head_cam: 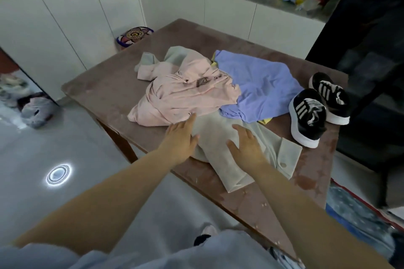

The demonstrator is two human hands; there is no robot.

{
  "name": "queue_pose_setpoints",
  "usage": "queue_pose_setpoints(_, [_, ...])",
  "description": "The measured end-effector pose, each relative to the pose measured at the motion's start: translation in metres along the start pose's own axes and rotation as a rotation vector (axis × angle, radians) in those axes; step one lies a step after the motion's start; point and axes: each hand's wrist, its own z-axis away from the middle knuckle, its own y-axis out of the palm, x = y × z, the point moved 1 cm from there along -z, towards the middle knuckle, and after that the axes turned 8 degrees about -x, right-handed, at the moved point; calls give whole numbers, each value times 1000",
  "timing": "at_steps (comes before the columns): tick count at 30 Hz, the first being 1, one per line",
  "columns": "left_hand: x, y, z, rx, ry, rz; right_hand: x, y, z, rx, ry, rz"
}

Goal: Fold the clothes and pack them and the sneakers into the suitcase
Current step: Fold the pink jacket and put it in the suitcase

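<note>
Smoothing stage, first garment: left hand (pixel 180 137) and right hand (pixel 248 146) lie flat, fingers straight and thumbs out, on the beige garment (pixel 282 155) at the table's (pixel 98 94) near edge. Pink garment (pixel 185 96) and blue garment (pixel 262 85) are heaped just behind, unfolded, with the black sneakers (pixel 308 116) to the right; no suitcase is visible. The next move probably calls for freeing the beige piece from the overlapping pile, then pinching an edge to fold.

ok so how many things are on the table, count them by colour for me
pink garment: 1
blue garment: 1
pale beige garment: 1, seems to run under the pink one
yellow garment: 1, mostly hidden
black sneakers: 2
total: 6
</note>
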Motion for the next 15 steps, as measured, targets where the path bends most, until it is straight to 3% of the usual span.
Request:
queue_pose_setpoints(5, [17,-18,-55,3,7,38,5,6,-87,-37,-22,-11])
queue_pose_setpoints(8, [24,-27,-82,-23,38,-8,8,10,-134,-95,70,7])
queue_pose_setpoints(15, [42,-41,-163,-52,144,-132,-3,22,-187,-109,218,252])
